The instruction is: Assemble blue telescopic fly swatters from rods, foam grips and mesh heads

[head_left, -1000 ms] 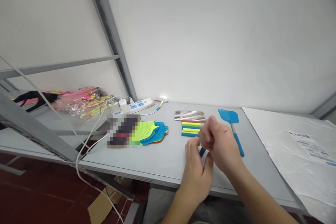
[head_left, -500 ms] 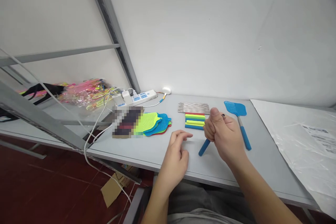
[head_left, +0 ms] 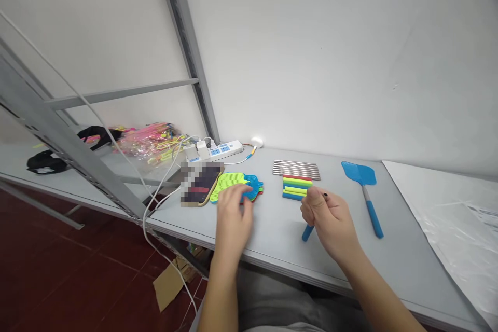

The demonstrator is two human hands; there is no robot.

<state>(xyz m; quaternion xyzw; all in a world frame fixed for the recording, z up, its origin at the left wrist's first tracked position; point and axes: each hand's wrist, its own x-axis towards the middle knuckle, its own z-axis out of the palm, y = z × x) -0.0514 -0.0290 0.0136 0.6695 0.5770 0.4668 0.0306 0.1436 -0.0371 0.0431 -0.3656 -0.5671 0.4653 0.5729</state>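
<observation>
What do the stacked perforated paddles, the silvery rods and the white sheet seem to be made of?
Perforated paddles: probably matt plastic, with even, saturated colour and regular small holes.
Silvery rods: apparently polished metal, judging by their bright streaks.
White sheet: likely plastic film, softly glossy and creased, though coated paper is possible.

- Left hand (head_left: 234,218) is drawing away from right hand (head_left: 330,220), now reaching over the stacked fly-swatter heads (head_left: 229,182); contact unclear.
- Blue handle (head_left: 307,232), earlier mostly covered, is now showing its lower end below the right fist.
</observation>
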